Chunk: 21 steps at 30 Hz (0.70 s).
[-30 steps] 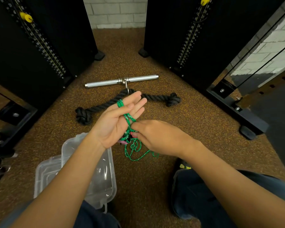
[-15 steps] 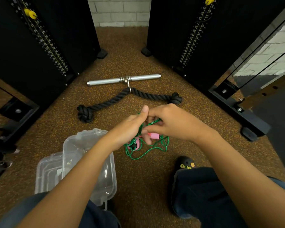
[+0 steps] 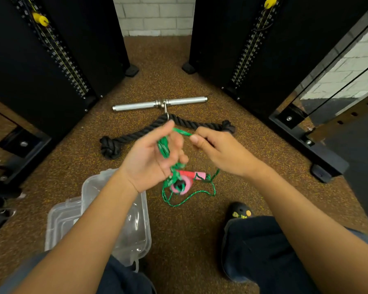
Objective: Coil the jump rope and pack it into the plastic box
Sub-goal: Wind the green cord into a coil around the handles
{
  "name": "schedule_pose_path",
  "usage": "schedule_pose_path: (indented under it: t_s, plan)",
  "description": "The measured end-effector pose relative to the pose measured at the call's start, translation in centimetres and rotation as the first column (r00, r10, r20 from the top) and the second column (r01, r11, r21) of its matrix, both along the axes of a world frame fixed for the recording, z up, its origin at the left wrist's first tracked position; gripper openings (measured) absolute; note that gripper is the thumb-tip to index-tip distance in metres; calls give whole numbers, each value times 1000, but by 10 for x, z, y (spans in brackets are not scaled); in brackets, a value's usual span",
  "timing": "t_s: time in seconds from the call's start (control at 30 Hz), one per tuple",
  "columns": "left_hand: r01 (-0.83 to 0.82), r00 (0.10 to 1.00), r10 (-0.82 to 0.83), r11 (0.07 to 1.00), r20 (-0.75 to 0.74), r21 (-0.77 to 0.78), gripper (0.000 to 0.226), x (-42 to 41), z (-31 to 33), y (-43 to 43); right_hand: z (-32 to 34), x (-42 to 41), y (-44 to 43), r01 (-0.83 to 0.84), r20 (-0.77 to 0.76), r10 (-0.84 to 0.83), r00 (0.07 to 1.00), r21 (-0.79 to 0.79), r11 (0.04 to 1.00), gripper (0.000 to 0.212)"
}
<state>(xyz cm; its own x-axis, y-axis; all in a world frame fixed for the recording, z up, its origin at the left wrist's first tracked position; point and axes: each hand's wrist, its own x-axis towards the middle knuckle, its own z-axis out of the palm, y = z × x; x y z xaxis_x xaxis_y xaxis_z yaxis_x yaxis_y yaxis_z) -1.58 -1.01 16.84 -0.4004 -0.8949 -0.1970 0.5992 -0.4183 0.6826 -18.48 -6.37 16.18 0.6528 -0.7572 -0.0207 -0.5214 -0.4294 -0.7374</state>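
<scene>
— So, what is lying around the person in this room?

— A speckled brown rubber floor (image 3: pixel 179 225) is filling the middle of the frame, with black weight-stack machines (image 3: pixel 57 60) standing at the upper left and upper right and a white brick wall (image 3: pixel 153 15) showing between them at the top. A chrome bar handle (image 3: pixel 136 106) and a black rope attachment (image 3: pixel 145 132) are lying just above the centre.

— And where is the jump rope sitting relative to the hands?

— The green jump rope (image 3: pixel 164 147) is running across the left hand (image 3: pixel 149 160) at the centre, with loose loops trailing below onto the floor beside its pink handles (image 3: pixel 187 179). A short stretch is spanning over to the right hand (image 3: pixel 223 153). The clear plastic box (image 3: pixel 134 234) is sitting open at the lower left, under the left forearm, with its lid (image 3: pixel 60 221) lying just to its left.

— How are the hands posing?

— The left hand is turning palm up, fingers half curled, with several strands draping over them. The right hand is pinching the rope's end between thumb and forefinger, its other fingers folding in. Both forearms are reaching up from the bottom corners, above dark trousers and a black shoe (image 3: pixel 238 211).
</scene>
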Motion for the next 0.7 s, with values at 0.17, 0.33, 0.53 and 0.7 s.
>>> schedule_pose_path:
  t_s: [0.17,0.33,0.53,0.7]
  plan:
    - [-357,924,359,933,-127,39,39,16,-4,-11,-15,12,14,-136,-167,143,976,50,989,25]
    - [-479,815,455,878,358,-25,36,7,-22,-13,-16,19,25,-210,-258,221,941,70,975,17]
    - [7,425,275,952,862,-307,35,-5,-24,-4,-3,15,17,-181,-196,165,967,-70,981,24]
    - [150,377,105,974,920,-173,56,-13,-19,1,1,4,4,-53,-148,33,988,-133,990,20]
